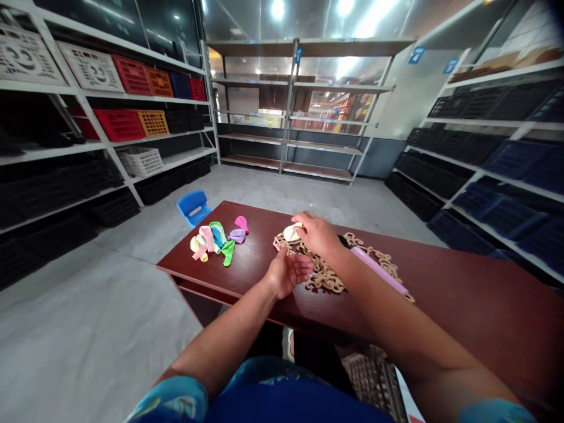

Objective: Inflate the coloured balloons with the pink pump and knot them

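Over the middle of the dark red table (259, 264), my right hand (318, 234) has its fingers curled round a pale yellow balloon (291, 232). Nearer to me, my left hand (288, 273) is open, palm turned up and fingers spread, with nothing in it. Tan curly pieces (328, 279) lie in a tangled heap beneath and beside both hands, partly hidden by them. On the table's left part rests a loose group of flat balloons (214, 238) in pink, green, blue, yellow and white. A purple balloon (238, 235) and a magenta one (242, 222) lie beside it.
A long pink object (379, 269) lies at the right among more tan pieces. Behind the table's left end stands a blue chair (194, 207). Shelves with crates line both sides, and a metal rack (288, 141) stands at the back. A woven basket (374, 382) is below the front edge.
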A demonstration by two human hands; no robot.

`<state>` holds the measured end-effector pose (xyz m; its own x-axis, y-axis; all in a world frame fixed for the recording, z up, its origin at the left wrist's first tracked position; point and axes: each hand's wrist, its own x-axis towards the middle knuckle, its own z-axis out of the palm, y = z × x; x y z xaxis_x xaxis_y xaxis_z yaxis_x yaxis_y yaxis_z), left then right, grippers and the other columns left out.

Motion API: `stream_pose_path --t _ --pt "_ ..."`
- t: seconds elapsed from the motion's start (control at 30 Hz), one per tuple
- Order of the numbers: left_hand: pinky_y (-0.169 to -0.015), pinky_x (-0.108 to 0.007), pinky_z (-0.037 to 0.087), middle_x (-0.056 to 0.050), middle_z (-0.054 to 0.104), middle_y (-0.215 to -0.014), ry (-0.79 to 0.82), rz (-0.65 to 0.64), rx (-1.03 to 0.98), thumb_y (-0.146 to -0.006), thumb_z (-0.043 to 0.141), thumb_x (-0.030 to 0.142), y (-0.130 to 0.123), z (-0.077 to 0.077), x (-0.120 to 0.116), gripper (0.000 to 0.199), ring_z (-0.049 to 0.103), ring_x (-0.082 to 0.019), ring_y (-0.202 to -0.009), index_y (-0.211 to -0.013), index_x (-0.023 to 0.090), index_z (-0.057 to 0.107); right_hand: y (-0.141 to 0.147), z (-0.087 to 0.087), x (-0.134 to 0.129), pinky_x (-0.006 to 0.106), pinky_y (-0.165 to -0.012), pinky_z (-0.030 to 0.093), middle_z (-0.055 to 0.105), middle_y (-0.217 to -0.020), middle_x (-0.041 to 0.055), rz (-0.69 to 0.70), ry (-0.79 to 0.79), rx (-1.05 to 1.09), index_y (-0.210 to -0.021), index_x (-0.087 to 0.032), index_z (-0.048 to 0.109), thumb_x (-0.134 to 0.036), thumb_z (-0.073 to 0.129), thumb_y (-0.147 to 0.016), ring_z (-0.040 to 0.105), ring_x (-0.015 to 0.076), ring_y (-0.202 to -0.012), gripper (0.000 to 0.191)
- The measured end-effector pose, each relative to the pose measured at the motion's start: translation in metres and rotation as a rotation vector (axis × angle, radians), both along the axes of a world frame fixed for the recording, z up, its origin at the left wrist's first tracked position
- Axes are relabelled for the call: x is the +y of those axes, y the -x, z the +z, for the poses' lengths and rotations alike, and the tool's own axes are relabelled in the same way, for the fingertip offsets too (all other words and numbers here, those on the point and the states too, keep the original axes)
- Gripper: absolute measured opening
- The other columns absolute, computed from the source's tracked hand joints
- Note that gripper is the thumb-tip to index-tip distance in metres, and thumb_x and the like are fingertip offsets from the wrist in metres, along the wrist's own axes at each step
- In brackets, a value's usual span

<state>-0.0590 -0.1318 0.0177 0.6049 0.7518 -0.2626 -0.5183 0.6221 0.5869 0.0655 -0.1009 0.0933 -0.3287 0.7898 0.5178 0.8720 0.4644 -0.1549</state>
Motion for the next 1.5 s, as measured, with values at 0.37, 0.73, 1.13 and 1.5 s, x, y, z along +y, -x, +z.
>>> stream_pose_path --t 0.37,0.73,1.13,1.5 --pt "-0.058 -0.024 0.044 -0.006 0.059 -0.071 0.191 0.252 -0.242 -0.087 0.042 0.029 -0.027 -0.003 0.029 0.024 0.056 -0.012 -0.061 -0.079 0.013 0.057 -0.015 -0.037 -0.042 0.035 -0.089 0.037 0.062 -0.099 0.0036 0.235 0.012 -0.1 -0.096 -0.025 0.062 -0.023 0.044 -0.084 0.05 0.02 -0.1 0.022" --pt "-0.037 -0.018 0.023 0.006 0.031 -0.049 -0.07 0.442 -0.256 -0.086 0.045 0.035 -0.007 0.022 0.092 0.021 0.029 -0.005 -0.038 -0.081 0.016 0.053 -0.157 -0.069 -0.076 0.04 -0.077 0.042 0.057 -0.11 0.0172 -0.714 0.371 -0.182 -0.111 -0.016 0.054 -0.057 0.04 -0.078 0.057 0.0287 -0.095 0.054" --pt "-0.061 -0.023 0.047 -0.002 0.056 -0.068 0.082 0.484 -0.419 -0.084 0.045 0.011 -0.001 -0.038 0.141 0.014 0.055 -0.008 -0.061 -0.084 0.015 0.058 -0.11 -0.067 -0.088 0.039 -0.08 0.044 0.056 -0.113 0.0107 -0.318 0.117 -0.165 -0.124 -0.024 0.042 -0.04 0.045 -0.082 0.054 0.0258 -0.098 0.045" --pt "-0.061 -0.023 0.048 -0.002 0.056 -0.068 0.03 0.477 -0.456 -0.081 0.046 0.007 0.003 -0.031 0.135 0.013 0.055 -0.008 -0.059 -0.086 0.014 0.057 -0.083 -0.066 -0.075 0.039 -0.077 0.045 0.058 -0.109 0.0097 -0.227 0.109 -0.247 -0.123 -0.026 0.044 -0.04 0.048 -0.081 0.055 0.0266 -0.093 0.045"
